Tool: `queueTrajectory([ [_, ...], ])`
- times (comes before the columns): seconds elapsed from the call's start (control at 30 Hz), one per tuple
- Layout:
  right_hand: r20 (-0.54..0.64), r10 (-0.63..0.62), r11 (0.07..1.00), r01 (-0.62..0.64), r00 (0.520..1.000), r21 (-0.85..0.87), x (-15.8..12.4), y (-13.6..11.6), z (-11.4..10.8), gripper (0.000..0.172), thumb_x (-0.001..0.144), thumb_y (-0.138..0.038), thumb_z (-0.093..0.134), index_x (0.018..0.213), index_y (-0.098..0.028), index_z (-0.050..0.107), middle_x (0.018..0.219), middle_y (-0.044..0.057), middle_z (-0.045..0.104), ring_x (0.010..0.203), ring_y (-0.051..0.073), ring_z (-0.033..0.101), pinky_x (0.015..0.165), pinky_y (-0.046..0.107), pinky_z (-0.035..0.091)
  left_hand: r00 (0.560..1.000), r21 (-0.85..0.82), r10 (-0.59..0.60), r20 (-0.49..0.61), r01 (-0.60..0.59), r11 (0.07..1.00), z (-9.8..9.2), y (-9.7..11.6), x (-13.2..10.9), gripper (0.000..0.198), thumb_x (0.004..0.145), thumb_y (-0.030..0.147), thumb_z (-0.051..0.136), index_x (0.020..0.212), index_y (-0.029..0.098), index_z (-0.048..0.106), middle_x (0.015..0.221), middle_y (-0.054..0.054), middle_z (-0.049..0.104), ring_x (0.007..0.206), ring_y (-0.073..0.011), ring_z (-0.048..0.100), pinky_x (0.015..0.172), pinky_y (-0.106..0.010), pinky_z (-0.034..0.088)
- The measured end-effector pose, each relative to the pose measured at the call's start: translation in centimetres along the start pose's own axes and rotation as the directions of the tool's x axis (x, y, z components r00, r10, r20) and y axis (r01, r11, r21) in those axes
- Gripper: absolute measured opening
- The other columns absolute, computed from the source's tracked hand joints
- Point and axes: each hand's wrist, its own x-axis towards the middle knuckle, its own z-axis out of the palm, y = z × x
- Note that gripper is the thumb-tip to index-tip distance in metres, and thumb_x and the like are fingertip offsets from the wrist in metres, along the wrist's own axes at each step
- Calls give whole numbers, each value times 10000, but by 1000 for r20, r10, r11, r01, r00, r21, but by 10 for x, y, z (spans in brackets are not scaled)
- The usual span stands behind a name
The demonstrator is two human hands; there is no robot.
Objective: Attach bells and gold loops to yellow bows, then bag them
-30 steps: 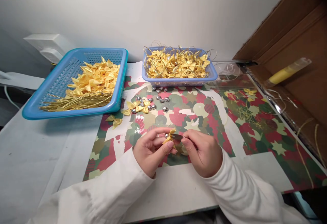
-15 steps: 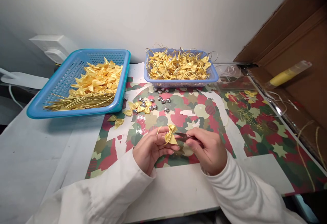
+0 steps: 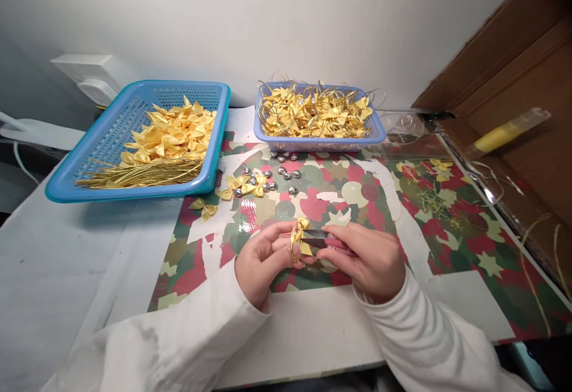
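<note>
My left hand (image 3: 267,261) is closed on a yellow ribbon bow (image 3: 304,225) with a loop of gold wire (image 3: 294,242) standing on it. The fingers hide part of the bow. In my right hand (image 3: 373,261) is a small pair of scissors (image 3: 315,242) with reddish handles. Their dark blades are spread and point left, with the tips at the bow. Both hands are just above the patterned board, close together. Beyond them lie several silver bells (image 3: 271,186) and a few loose yellow bows (image 3: 230,187).
A blue basket (image 3: 67,192) at the left holds yellow bows and a bundle of gold wires (image 3: 143,174). Another blue basket (image 3: 319,145) at the back holds bows with wire loops. Wire offcuts (image 3: 431,201) are scattered at right, beside a cardboard box wall (image 3: 504,52).
The bow has turned in my left hand, and the thumb has come down over the wire loop. The scissor blades have spread apart at the bow.
</note>
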Motion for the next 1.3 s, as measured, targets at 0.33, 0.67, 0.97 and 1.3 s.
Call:
queueTrajectory([
  [0.33,-6,-86,984,84,996,-156,-1,-3,1,289,896,-370,558,861,-120,699,576,19,662,466,84,572,483,216,386,988,42,56,-140,-51,998,8,-3,-5,347,682,403,724,918,153,676,710,-30,705,643,-166,667,608,-255,510],
  [0.67,-36,-140,963,128,989,-238,0,-6,2,241,873,-337,602,846,-118,698,583,18,675,461,88,564,476,245,360,964,121,196,-181,-176,977,9,-10,-4,336,707,417,717,902,144,700,715,-23,704,631,-131,633,592,-222,534],
  [0.97,-30,-144,963,134,989,-233,-2,-7,3,192,865,-307,624,876,-128,692,627,17,699,491,84,597,488,241,379,958,128,207,-197,-185,974,11,-12,-5,350,698,438,719,909,159,704,673,-11,686,610,-120,620,596,-214,529],
  [1.3,-27,-153,963,143,988,-229,-2,-9,1,182,888,-283,590,879,-132,692,602,9,677,495,79,576,494,235,371,961,139,187,-205,-160,977,10,-12,-5,396,681,455,726,928,147,702,657,-19,687,575,-116,602,587,-218,513],
])
